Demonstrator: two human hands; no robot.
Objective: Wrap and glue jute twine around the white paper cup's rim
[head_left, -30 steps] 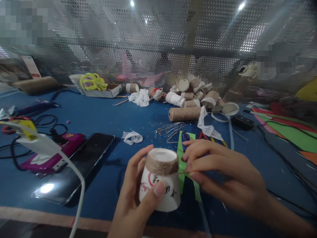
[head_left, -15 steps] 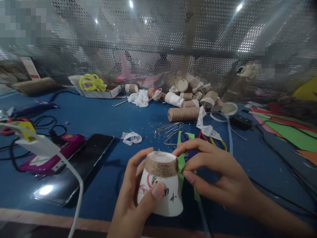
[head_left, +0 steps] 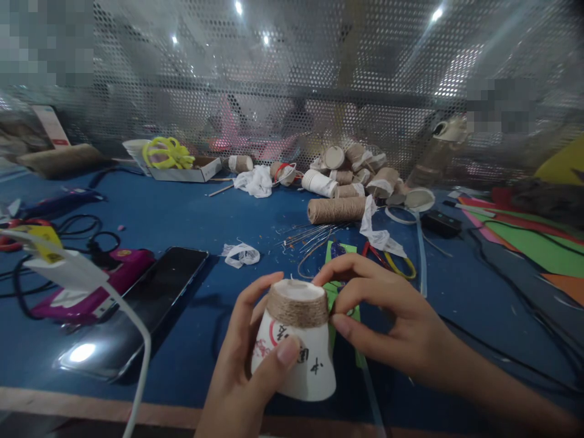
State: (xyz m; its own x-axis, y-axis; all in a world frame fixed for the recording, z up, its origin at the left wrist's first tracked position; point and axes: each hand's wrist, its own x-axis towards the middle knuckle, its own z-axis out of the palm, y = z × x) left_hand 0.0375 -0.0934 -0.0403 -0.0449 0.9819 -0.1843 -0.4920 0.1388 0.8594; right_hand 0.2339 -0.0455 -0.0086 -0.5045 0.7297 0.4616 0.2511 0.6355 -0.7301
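A white paper cup (head_left: 308, 374) with black characters and a red print is held upside down in my left hand (head_left: 249, 350). Its fingers wrap the far left side and the thumb presses the front. Brown twine (head_left: 296, 309) is wound in a band around the cup's upper part. At the cup's right side, my right hand (head_left: 378, 304) pinches with thumb and fingers at the edge of the twine band; the bit of twine between them is mostly hidden. Its index fingertip touches the top rim. Beneath the right hand lies a green strip (head_left: 358, 340).
Left of the cup lie a phone (head_left: 137, 310), a magenta power strip (head_left: 130, 267) and a white cable (head_left: 145, 340). Beyond stand a twine spool (head_left: 335, 210), thin sticks (head_left: 314, 234) and a pile of twine-wrapped cups (head_left: 383, 181). Coloured paper (head_left: 542, 234) is at right. A perforated screen (head_left: 292, 73) closes the back.
My right hand has shifted slightly left and lower along the cup's rim and twine band. The left hand keeps its grip on the cup. The whole view has shifted slightly.
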